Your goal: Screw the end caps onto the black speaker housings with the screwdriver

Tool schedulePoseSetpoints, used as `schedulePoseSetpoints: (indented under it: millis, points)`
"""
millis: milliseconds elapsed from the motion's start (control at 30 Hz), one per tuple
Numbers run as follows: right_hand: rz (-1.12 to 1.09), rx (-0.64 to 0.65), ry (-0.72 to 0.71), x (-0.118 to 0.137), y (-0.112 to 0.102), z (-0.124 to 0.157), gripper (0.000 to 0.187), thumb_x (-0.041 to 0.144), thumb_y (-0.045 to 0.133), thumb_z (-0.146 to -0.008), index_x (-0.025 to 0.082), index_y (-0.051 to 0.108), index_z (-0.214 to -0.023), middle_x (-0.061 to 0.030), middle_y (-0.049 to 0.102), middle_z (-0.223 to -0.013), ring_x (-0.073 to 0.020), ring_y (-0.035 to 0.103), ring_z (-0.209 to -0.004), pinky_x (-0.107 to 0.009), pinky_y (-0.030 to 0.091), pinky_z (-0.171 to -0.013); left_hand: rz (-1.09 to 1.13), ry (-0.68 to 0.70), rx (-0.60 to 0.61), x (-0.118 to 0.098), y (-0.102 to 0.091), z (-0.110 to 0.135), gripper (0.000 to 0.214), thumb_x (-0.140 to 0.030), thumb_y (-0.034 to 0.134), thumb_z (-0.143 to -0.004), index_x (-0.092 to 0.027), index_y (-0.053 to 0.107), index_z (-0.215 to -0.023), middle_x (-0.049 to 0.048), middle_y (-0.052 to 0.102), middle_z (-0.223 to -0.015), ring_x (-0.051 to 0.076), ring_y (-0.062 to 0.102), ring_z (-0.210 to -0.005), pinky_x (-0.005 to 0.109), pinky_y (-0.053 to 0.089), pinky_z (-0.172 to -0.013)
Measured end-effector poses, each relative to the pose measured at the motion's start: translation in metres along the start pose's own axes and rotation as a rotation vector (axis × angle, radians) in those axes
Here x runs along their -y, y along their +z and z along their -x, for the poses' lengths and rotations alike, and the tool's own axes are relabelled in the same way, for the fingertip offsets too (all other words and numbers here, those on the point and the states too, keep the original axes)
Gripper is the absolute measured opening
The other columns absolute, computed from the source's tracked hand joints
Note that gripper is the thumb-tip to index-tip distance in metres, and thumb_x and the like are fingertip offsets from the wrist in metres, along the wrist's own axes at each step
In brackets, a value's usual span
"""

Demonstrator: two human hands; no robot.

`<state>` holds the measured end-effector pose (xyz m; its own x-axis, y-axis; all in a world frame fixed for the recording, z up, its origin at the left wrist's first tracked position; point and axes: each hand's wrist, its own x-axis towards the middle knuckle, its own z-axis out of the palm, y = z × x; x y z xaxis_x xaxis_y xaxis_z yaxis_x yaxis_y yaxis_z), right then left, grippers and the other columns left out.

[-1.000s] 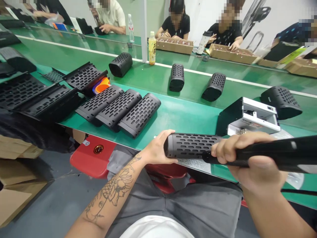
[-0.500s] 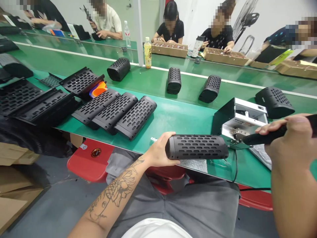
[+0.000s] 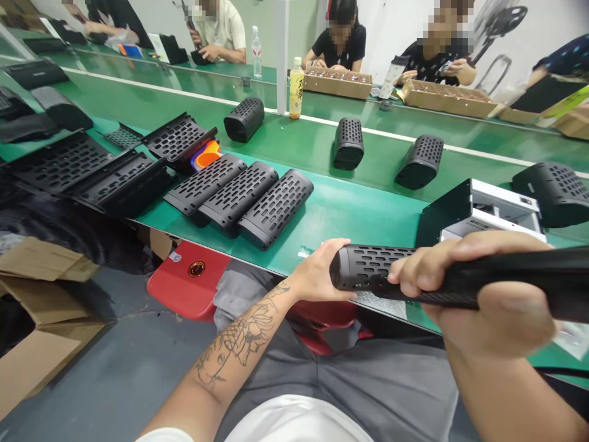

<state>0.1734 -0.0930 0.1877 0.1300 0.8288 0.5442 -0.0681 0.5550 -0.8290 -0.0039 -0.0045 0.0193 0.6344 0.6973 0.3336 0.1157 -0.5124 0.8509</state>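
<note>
- Casing (image 3: 368, 259): long axis left to right.
- Left hand (image 3: 321, 274), nearer, curls around its left end.
- Right hand (image 3: 483, 291), closed around tool (image 3: 564, 276), hides casing's right end.

Bright exposure, fairly even indoor light, looks like it's from above. Pale sheen on the green bench top (image 3: 345, 199), softer reflections further back. White wall (image 3: 391, 27) and white shirt (image 3: 294, 423) close to washed out. Black fabric (image 3: 41, 221) at left sinks into shadow, little detail. Right hand (image 3: 497, 325) and black tool (image 3: 568, 276) are soft, motion or focus, can't tell which; left hand (image 3: 322, 273) reads cleaner. Far-side people (image 3: 338, 46) soft, faces pixelated. Wide-angle stretch toward the edges, housing (image 3: 554, 193) at far right looks skewed
</note>
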Motion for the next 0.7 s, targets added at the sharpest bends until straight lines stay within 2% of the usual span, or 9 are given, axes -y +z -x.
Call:
schedulePoseSetpoints:
  millis: [67, 167, 400, 700]
  points:
    - [-0.005, -0.025, 0.014, -0.012, 0.011, -0.002, 0.029, 0.052, 0.096, -0.087, 0.027, 0.083, -0.095, 0.0003, 0.071, -0.064, -0.0218, 0.065, -0.050, -0.043, 0.062, -0.053, 0.012, -0.010, 0.003, -0.001, 0.000, 0.000, 0.122, -0.049, 0.106, -0.069, -0.028, 0.041, -0.169, 0.0170, 0.055, -0.168, 0.040, 0.059, -0.156, 0.061, 0.052, -0.133]
    - [0.001, -0.022, 0.077, -0.022, 0.007, 0.000, 0.031, 0.052, 0.094, -0.089, 0.026, 0.078, -0.094, 0.0007, 0.070, -0.065, -0.0205, 0.066, -0.052, -0.042, 0.064, -0.058, 0.027, -0.027, -0.003, -0.004, 0.000, -0.001, 0.121, -0.050, 0.108, -0.066, -0.028, 0.044, -0.167, 0.0164, 0.056, -0.167, 0.040, 0.060, -0.155, 0.060, 0.052, -0.132]
    - [-0.033, 0.172, 0.106, -0.025, -0.001, 0.001, 0.027, 0.047, 0.092, -0.093, 0.025, 0.075, -0.097, 0.0012, 0.069, -0.065, -0.0189, 0.065, -0.053, -0.039, 0.061, -0.058, 0.015, -0.029, -0.009, -0.007, 0.001, -0.003, 0.116, -0.048, 0.106, -0.067, -0.028, 0.045, -0.164, 0.0152, 0.059, -0.164, 0.039, 0.062, -0.152, 0.058, 0.055, -0.129]
    - [-0.041, 0.290, 0.166, -0.039, -0.007, 0.002, 0.032, 0.050, 0.088, -0.096, 0.025, 0.069, -0.094, 0.0024, 0.066, -0.067, -0.0171, 0.063, -0.057, -0.036, 0.057, -0.060, -0.023, -0.086, -0.027, -0.006, 0.002, 0.000, 0.117, -0.049, 0.106, -0.064, -0.028, 0.047, -0.163, 0.0148, 0.063, -0.159, 0.038, 0.068, -0.144, 0.058, 0.059, -0.123]
